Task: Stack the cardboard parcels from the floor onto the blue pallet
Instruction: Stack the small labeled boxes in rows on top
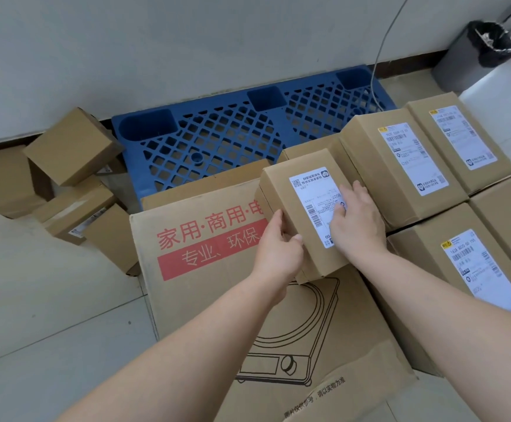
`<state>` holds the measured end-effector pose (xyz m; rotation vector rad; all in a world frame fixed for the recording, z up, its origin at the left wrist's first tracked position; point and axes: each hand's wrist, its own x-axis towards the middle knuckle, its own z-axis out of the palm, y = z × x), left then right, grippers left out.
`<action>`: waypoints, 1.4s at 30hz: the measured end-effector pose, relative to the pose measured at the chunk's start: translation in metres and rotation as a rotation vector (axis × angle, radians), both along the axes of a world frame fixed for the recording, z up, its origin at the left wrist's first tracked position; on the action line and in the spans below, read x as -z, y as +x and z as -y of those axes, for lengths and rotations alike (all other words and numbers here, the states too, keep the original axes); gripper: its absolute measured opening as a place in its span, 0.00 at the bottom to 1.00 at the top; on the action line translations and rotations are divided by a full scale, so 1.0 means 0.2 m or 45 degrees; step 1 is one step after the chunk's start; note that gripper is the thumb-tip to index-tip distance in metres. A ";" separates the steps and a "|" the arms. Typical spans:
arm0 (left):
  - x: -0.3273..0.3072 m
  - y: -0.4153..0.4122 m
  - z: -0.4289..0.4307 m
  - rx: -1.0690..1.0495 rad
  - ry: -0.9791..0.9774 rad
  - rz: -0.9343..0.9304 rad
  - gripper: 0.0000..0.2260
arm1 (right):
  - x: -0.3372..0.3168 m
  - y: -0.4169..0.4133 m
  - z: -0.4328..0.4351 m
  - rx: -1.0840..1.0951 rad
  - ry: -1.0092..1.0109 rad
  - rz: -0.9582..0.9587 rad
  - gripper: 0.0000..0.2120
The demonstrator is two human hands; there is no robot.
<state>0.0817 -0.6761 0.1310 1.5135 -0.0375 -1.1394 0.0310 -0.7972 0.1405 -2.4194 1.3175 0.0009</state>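
The parcel (280, 190), a small oblong box of plain brown cardboard with a white printed label on its top face, is held tilted over the far right part of a big carton (193, 300). It sits just beside the labelled boxes to the right; I cannot tell whether its underside rests on the carton.

The left hand (278, 251) pinches the parcel's near left corner, thumb on the top face and fingers curled against the left side. The right hand (357, 223) lies flat on top, fingers straight and slightly spread across the label.

The big carton is creased, with red print and a line drawing of a cooker, and covers the near edge of the pallet (265, 99). The pallet is blue moulded plastic, an open lattice with square pockets, lying against the far wall.

Three smooth boxes (367, 138) with white labels stand close together on the right. On the left, a loose heap of plain boxes (71, 147) lies on the pale tiled floor (50, 300). Far right stands a round grey bin (458, 62) with a black liner.
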 end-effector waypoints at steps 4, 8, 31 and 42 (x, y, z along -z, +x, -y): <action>-0.06 0.07 -0.05 -0.038 0.027 0.036 0.23 | -0.04 0.06 -0.06 0.013 -0.012 0.141 0.21; -0.14 0.22 -0.14 -0.130 0.038 0.132 0.22 | -0.10 0.20 -0.15 -0.017 -0.043 0.272 0.19; 0.10 1.38 -1.31 -0.916 0.341 0.248 0.17 | 0.03 1.49 -1.31 -0.348 0.214 0.549 0.20; 0.76 1.50 -1.55 -0.939 0.510 0.094 0.18 | 0.74 1.67 -1.55 -0.490 0.336 0.187 0.21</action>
